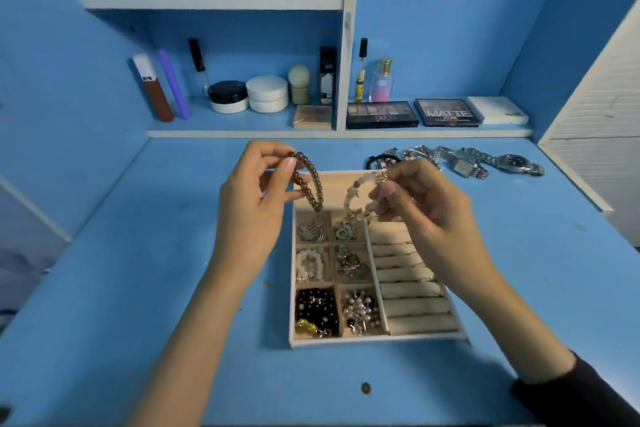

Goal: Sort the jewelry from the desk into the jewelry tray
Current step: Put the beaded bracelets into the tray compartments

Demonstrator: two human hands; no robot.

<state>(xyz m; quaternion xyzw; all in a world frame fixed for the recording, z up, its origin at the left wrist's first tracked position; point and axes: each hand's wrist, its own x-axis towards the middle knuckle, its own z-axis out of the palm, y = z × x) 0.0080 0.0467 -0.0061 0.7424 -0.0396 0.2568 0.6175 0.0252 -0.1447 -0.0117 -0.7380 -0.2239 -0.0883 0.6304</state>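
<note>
Above the far end of the jewelry tray [377, 340], the left hand [256, 198] pinched a brown bead bracelet [311, 182], while the right hand [422, 204] pinched a pale bead bracelet [360, 194]. Placement seemed underway; each likely needed lowering into a compartment. More jewelry [460, 161] lay at the desk's far right edge.

On desk [138, 288], centre: jewelry tray [377, 340]. Above tray's far end, L hand [252, 198] w/ bead bracelet [313, 184], R hand [426, 204] w/ second bracelet [360, 198], side by side. Watch pile [485, 163] on desk behind tray, to the R. Shelf [440, 132] w/ palettes [381, 114] behind that.
</note>
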